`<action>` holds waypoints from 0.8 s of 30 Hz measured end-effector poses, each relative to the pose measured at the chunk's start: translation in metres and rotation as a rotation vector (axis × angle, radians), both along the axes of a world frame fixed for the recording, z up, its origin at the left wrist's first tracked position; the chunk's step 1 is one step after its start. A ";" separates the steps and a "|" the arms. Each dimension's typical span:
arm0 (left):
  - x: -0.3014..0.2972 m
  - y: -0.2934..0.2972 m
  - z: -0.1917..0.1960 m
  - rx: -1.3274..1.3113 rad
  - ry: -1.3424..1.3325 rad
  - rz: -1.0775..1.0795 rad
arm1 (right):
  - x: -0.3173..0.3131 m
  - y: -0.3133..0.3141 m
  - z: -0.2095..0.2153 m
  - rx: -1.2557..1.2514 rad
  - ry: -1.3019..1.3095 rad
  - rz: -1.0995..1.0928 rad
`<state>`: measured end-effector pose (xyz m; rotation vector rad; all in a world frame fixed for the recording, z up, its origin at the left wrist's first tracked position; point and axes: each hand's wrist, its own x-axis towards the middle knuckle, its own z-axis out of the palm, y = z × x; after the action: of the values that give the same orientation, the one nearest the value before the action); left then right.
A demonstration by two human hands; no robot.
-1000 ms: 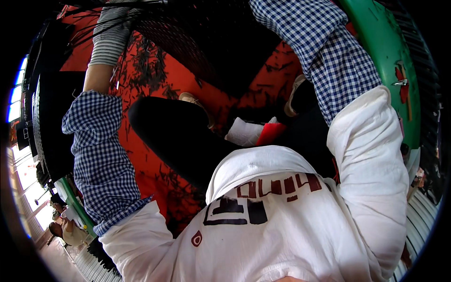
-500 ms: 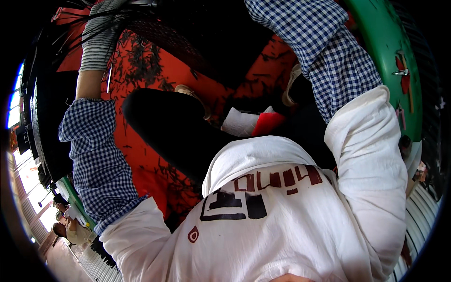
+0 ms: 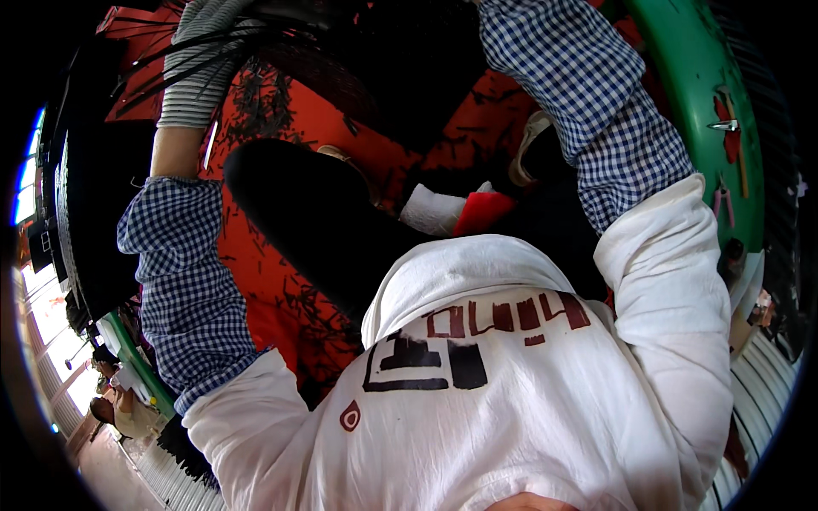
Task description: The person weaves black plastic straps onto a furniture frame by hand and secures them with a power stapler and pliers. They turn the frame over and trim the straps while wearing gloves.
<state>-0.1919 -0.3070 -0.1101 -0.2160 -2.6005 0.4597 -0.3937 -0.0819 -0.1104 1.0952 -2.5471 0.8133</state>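
Observation:
My left hand (image 3: 200, 81), in a grey-and-white striped glove, reaches to the top left. Long thin black strips (image 3: 141, 75) cross over it, and its fingers are not clearly visible. Beside it, a large black woven piece (image 3: 396, 72) with loose strip ends fills the top middle. My right arm, in a blue-and-white checked oversleeve (image 3: 588, 94), stretches to the far side of that piece. The right hand lies beyond the upper edge of the picture.
Black scraps (image 3: 260, 102) lie strewn over a red floor covering (image 3: 315, 111). To the right, a green surface (image 3: 750, 162) bears pliers (image 3: 723, 204) and a tool with red handles (image 3: 731, 140). A white-and-red bundle (image 3: 434, 209) rests by my legs. People (image 3: 128, 413) sit at the far left.
Both arms have shifted slightly to the right. The black strips over the left glove have moved and now cover more of it.

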 end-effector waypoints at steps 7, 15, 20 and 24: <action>0.001 0.053 0.028 0.259 -0.122 0.006 | -0.005 0.016 -0.034 0.086 0.382 0.129; -0.012 0.027 0.024 -0.102 0.121 0.172 | -0.034 0.002 -0.014 0.059 0.347 0.134; 0.023 0.060 -0.011 0.563 1.204 0.396 | -0.054 -0.001 -0.013 0.059 0.383 0.140; 0.055 0.078 -0.135 1.350 0.697 0.582 | -0.065 -0.010 -0.011 0.034 0.413 0.158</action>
<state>-0.1370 -0.2290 -0.2450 0.9623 -1.7176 -0.9089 -0.4591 -0.0921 -0.1213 1.3310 -2.1589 0.5133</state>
